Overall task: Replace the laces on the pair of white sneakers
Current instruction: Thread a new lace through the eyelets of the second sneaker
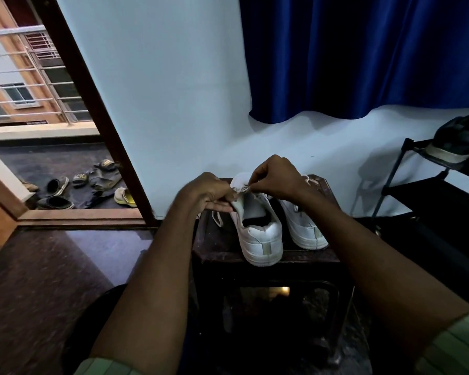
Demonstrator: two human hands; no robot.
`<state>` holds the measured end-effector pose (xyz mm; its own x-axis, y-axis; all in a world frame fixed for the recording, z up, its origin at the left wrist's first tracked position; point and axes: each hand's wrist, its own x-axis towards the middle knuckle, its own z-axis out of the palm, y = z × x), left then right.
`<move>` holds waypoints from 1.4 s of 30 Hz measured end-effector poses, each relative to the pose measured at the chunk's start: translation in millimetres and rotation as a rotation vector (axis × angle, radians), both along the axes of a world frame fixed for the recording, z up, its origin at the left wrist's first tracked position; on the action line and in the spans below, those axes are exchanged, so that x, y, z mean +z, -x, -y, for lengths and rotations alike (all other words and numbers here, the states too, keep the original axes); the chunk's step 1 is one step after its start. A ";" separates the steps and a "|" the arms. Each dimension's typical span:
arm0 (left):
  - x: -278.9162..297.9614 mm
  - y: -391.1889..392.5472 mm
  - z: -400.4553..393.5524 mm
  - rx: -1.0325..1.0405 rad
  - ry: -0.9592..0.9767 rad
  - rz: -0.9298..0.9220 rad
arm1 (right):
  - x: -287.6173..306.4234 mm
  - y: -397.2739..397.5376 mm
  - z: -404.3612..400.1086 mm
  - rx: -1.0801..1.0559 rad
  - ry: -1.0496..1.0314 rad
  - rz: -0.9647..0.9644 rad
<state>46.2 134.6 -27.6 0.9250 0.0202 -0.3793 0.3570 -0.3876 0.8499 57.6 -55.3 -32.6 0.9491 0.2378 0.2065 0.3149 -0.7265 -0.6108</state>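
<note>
**Both hands at the left sneaker's lace**

Two white leather sneakers stand heels-near on a dark wooden bench [222,255]. Over the left sneaker [257,228], the left hand [209,192] grips the tongue; the right hand [275,175] pinches a white lace [244,189]. The right sneaker [303,226] sits beside it.

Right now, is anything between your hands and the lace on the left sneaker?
Nothing visible. Both the left hand and the right hand are already at the left sneaker, fingers pinching the lace over its eyelets. The right sneaker stands beside it, out of the way.
</note>
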 end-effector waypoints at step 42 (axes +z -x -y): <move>-0.3 -0.8 9.9 -0.189 -0.858 0.260 | 5.6 -10.7 16.3 -0.212 -0.342 0.240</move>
